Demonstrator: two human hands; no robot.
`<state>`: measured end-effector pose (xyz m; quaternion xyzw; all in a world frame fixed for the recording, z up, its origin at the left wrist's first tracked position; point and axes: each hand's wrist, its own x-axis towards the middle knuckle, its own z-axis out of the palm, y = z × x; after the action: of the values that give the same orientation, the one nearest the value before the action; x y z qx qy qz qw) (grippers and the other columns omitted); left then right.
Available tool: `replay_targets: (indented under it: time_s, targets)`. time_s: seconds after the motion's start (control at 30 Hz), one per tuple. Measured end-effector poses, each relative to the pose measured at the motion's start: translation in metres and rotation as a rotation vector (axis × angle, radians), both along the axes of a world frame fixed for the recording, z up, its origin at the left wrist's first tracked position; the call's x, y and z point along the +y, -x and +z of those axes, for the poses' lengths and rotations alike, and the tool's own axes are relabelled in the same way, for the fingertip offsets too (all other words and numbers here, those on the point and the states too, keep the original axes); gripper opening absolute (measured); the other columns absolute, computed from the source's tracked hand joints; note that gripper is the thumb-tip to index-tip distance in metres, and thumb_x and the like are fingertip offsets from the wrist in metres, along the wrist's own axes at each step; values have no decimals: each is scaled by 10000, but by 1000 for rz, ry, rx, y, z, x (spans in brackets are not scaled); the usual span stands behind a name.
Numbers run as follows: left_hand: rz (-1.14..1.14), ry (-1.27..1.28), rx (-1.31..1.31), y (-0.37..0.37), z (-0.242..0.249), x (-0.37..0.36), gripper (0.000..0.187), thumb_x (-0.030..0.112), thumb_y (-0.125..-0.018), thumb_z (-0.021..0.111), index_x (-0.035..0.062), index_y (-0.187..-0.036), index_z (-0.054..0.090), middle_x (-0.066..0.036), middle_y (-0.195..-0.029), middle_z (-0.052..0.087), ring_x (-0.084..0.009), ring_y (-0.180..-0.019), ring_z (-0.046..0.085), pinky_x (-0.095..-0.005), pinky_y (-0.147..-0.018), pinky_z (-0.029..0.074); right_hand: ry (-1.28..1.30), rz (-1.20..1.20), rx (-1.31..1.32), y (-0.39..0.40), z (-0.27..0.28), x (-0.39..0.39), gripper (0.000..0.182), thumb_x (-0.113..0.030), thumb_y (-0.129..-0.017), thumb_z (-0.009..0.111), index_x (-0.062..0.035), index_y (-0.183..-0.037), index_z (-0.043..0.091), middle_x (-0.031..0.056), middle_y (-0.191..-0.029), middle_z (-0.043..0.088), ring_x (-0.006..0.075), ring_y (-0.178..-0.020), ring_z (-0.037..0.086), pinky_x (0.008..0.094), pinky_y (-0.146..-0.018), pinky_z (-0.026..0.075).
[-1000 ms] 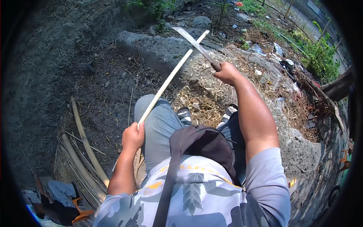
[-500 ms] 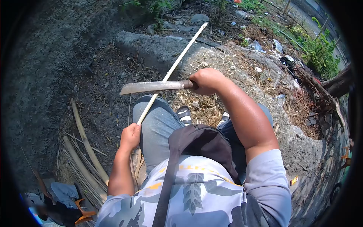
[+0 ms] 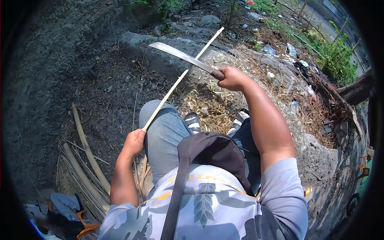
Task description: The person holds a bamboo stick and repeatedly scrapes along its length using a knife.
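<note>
Outdoors, rough dirt ground (image 3: pixel 108 92) lies all around, part in shade and part in sun; nearest is a gray and white shirt (image 3: pixel 216 216), with a dark bag (image 3: pixel 220 154) across the lap and blue jeans (image 3: pixel 164 136) on the bent legs.

The left hand (image 3: pixel 135 142) is shut around the low end of a long, thin, pale stick (image 3: pixel 164 100), just beside the knee on that side; the stick slants up and away to the right, past the knee; striped sandals (image 3: pixel 193 123) are on the feet, and dry, curly scraps (image 3: pixel 200 104) lie around them.

Farther out, the right hand (image 3: pixel 233 79) is closed tight on the dark handle of a big knife (image 3: pixel 176 53); its long blade points up and left and crosses the stick; I cannot tell if the two touch.

Off to the left lie two thick, bent poles (image 3: pixel 86 140) and a bunch of thin sticks (image 3: pixel 82 182); a person (image 3: pixel 60 220) in dark clothes is by an orange chair (image 3: pixel 86 224) there; past the knife are a round gray stone (image 3: pixel 210 20), bits of trash (image 3: pixel 292 50), a thick log (image 3: pixel 360 90) and a leafy green bush (image 3: pixel 340 60).
</note>
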<state>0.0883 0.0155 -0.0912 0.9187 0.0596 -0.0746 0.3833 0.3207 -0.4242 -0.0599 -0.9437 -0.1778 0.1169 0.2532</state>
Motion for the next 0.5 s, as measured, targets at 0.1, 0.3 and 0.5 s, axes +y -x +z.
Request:
replay_targets:
  time_s: [0.1, 0.3, 0.5]
  targets:
    - [-4, 22, -10, -1, -6, 5, 483, 394, -1088, 526, -43, -950, 678, -115, -712, 618, -172, -678, 544, -377, -656, 479, 217, 244, 83, 32, 33, 47, 279, -232, -805, 700, -138, -1063, 748, 159, -1018, 759, 350, -995, 729, 471, -879, 576]
    - [76, -117, -133, 10, -7, -13, 475, 403, -1069, 541, -7, -843, 625, -173, -661, 582, -288, -601, 557, -433, -610, 462, 254, 381, 19, 44, 48, 55, 287, -236, -758, 744, -163, -1036, 750, 111, -967, 764, 338, -958, 735, 470, -833, 582]
    - [129, -275, -112, 7, 3, -30, 482, 414, -1056, 545, 3, -813, 608, -270, -721, 612, -490, -691, 617, -519, -622, 471, 312, 275, 37, 30, 25, 31, 280, -270, -776, 746, -178, -1042, 754, 114, -989, 768, 336, -963, 735, 470, -846, 579]
